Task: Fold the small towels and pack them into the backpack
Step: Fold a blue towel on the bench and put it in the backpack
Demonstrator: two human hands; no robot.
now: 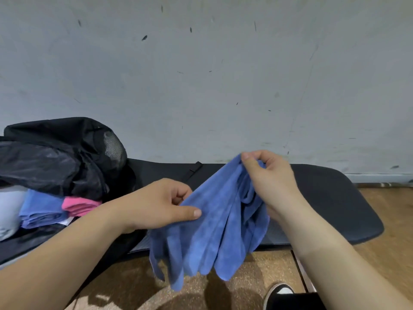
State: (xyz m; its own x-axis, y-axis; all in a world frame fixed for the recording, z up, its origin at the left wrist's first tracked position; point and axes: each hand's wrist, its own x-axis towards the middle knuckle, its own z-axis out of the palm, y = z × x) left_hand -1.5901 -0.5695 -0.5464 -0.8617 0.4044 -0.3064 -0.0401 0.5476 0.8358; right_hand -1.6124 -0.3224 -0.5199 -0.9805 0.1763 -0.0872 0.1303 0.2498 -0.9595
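Both bare forearms are reaching in from the lower corners, converging toward the middle. Left hand (163, 204) is pinching the blue towel (207, 238) between its outstretched thumb and curled fingers. Right hand (271, 175) is sitting higher and farther forward, wrist bent, fingers curling round the towel's bunched top.

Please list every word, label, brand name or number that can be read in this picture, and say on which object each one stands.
No text can be read here.
black backpack: no logo or label shows.
blue towel: plain cloth.
wall: only dark scuffs, not letters.
white scrap below the folded towels: perhaps a tag, too small to read.
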